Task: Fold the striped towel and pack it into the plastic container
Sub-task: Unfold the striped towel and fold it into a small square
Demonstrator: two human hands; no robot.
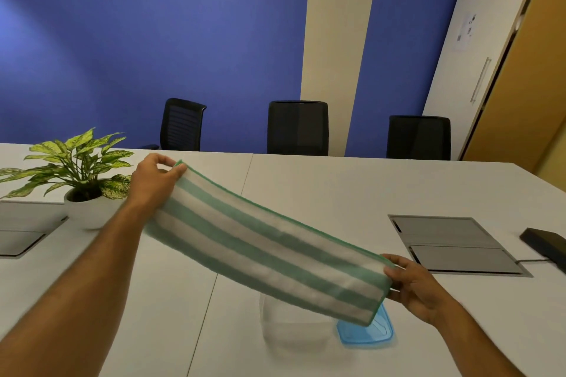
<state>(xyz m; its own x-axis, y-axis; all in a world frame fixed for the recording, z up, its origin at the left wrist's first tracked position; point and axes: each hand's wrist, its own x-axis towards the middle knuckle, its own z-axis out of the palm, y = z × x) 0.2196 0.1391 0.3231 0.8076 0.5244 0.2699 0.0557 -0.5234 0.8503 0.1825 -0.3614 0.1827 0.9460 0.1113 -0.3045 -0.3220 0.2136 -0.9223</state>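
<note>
Left hand and right hand pinch opposite ends of the striped towel, stretched taut above the clear container.

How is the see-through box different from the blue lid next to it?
The plastic container is clear and tall; the blue lid is coloured and flat. The container sits open, and the lid lies beside it on the table. The striped towel partly hides both.

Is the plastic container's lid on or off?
Off: the blue lid lies on the table beside the open clear container.
</note>
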